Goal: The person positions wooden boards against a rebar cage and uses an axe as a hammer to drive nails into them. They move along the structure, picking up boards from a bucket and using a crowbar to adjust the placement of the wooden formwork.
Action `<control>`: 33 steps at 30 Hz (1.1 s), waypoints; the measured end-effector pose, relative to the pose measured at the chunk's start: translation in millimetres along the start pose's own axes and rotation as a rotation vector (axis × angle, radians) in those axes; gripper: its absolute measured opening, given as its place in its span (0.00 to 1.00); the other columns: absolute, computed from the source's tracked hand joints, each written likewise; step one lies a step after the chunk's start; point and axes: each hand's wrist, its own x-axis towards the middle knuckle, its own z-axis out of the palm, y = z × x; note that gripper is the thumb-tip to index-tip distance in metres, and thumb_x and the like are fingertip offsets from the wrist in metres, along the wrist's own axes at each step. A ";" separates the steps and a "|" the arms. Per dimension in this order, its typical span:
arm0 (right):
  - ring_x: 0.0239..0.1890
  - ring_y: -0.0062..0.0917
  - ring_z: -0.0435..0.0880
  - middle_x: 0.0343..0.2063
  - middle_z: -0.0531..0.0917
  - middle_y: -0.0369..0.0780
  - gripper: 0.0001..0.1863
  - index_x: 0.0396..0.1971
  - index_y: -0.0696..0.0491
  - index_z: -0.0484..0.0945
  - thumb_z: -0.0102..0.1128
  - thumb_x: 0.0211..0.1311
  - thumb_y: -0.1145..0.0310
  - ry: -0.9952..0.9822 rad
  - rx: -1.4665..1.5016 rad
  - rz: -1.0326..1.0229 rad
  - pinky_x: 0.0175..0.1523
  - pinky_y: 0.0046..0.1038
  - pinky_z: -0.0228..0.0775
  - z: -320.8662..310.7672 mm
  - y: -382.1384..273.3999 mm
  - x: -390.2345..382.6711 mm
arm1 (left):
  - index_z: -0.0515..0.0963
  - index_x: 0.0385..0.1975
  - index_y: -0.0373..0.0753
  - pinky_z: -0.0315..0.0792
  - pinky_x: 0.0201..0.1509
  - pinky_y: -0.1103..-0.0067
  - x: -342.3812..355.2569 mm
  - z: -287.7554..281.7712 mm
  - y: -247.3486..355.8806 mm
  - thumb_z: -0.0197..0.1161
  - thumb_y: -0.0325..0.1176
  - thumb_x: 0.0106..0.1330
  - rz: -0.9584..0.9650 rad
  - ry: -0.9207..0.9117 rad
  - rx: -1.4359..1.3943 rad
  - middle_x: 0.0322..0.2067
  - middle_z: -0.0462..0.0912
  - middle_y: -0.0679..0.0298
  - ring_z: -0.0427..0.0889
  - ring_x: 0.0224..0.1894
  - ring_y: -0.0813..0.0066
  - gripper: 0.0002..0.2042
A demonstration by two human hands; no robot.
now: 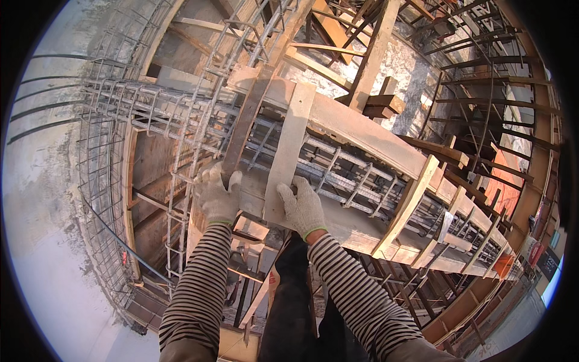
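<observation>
My right hand [303, 208], in a knitted work glove, grips the lower part of a flat wooden plank [293, 136]. This plank lies across the top of a long wooden beam form [362, 142]. Inside the form runs a cage of steel rebar [332, 172], partly covered by the plank. My left hand [218, 194], gloved too, rests at the form's left end beside a narrow wooden batten [248, 123]. Its thumb stands apart from the fingers and nothing shows in it; the fingertips are hard to make out against the rebar.
Upright rebar [190, 136] rises close to my left hand, and a rebar mesh [99, 157] stands farther left. Another cross batten [407, 205] spans the form to the right. Timber props [374, 54] and loose boards fill the far side. Gaps between timbers open below around my legs [292, 289].
</observation>
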 end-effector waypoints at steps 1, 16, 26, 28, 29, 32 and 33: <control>0.50 0.50 0.86 0.42 0.87 0.53 0.25 0.53 0.58 0.79 0.62 0.72 0.50 -0.017 0.051 -0.008 0.57 0.44 0.76 2.2 1.3 8.6 | 0.73 0.66 0.38 0.61 0.74 0.55 1.2 -0.5 -1.1 0.63 0.52 0.73 -0.018 0.004 0.021 0.58 0.79 0.45 0.71 0.65 0.40 0.29; 0.46 0.48 0.86 0.39 0.87 0.51 0.22 0.45 0.59 0.82 0.62 0.70 0.53 -0.077 0.111 -0.064 0.54 0.43 0.76 46.3 -11.9 28.9 | 0.78 0.60 0.37 0.67 0.67 0.59 0.0 -39.8 -23.8 0.62 0.47 0.75 -0.043 0.080 -0.255 0.52 0.81 0.49 0.75 0.60 0.49 0.22; 0.50 0.43 0.87 0.48 0.86 0.49 0.24 0.54 0.56 0.81 0.65 0.70 0.52 -0.109 0.175 -0.099 0.56 0.41 0.77 42.3 -7.4 29.5 | 0.68 0.71 0.37 0.58 0.79 0.54 16.8 -23.2 8.1 0.62 0.56 0.72 -0.066 -0.093 0.018 0.66 0.74 0.40 0.66 0.72 0.38 0.35; 0.46 0.39 0.88 0.45 0.87 0.47 0.25 0.56 0.57 0.79 0.66 0.71 0.52 -0.023 0.222 -0.133 0.55 0.38 0.78 30.4 2.3 23.4 | 0.66 0.73 0.38 0.57 0.79 0.55 23.0 -19.7 21.0 0.61 0.57 0.73 -0.047 -0.141 0.160 0.68 0.72 0.42 0.65 0.73 0.40 0.37; 0.45 0.36 0.87 0.44 0.86 0.46 0.26 0.57 0.57 0.78 0.67 0.71 0.53 0.030 0.215 -0.119 0.55 0.36 0.79 12.7 9.6 14.2 | 0.63 0.75 0.39 0.57 0.79 0.55 21.5 -20.7 29.0 0.61 0.58 0.73 0.040 -0.108 0.016 0.70 0.69 0.43 0.64 0.74 0.43 0.38; 0.43 0.32 0.85 0.44 0.84 0.44 0.25 0.60 0.56 0.75 0.69 0.71 0.58 0.213 0.247 -0.077 0.55 0.33 0.78 -54.2 35.8 -33.0 | 0.60 0.75 0.32 0.59 0.77 0.57 2.3 -22.4 25.7 0.56 0.52 0.79 0.041 0.181 -0.193 0.68 0.67 0.42 0.65 0.72 0.45 0.35; 0.44 0.35 0.85 0.45 0.83 0.45 0.25 0.60 0.56 0.75 0.69 0.71 0.58 0.320 0.253 -0.059 0.56 0.34 0.77 -75.4 56.9 -52.3 | 0.60 0.75 0.31 0.62 0.75 0.56 -9.4 -33.4 48.6 0.57 0.49 0.79 0.118 0.244 -0.079 0.66 0.68 0.43 0.67 0.71 0.45 0.34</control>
